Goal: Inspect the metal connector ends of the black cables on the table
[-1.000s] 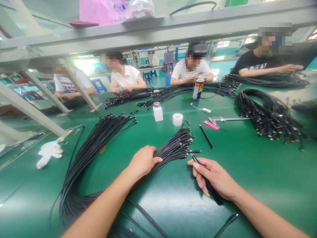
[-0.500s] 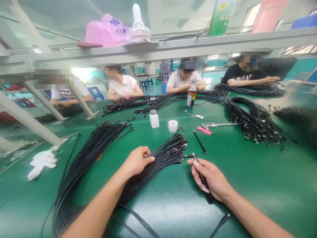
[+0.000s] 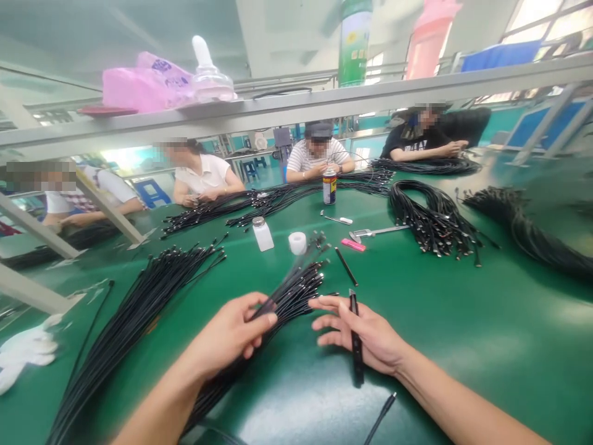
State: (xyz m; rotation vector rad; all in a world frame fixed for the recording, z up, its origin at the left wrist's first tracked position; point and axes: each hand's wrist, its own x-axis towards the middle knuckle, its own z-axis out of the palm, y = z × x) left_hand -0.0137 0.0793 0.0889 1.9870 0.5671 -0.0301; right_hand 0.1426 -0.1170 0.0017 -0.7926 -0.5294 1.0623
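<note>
My left hand is closed around a few black cables, whose raised ends are smeared by motion. Beneath them lies the rest of the cable bundle, its metal-tipped connectors pointing right. My right hand holds a black utility knife between thumb and palm, blade end upward. Its other fingers stretch left toward the connector ends; whether they touch a cable I cannot tell. A single cable end lies below that hand.
Another cable bundle curves along the left. Ahead stand a white bottle, a tape roll and a spray can. A caliper, pink piece and black stick lie right of them. A shelf beam crosses above; several people sit opposite.
My left hand has taken hold of some cables and lifts their ends off the bundle. My right hand's fingers have spread leftward, and the knife has turned more upright. The view has shifted right.
</note>
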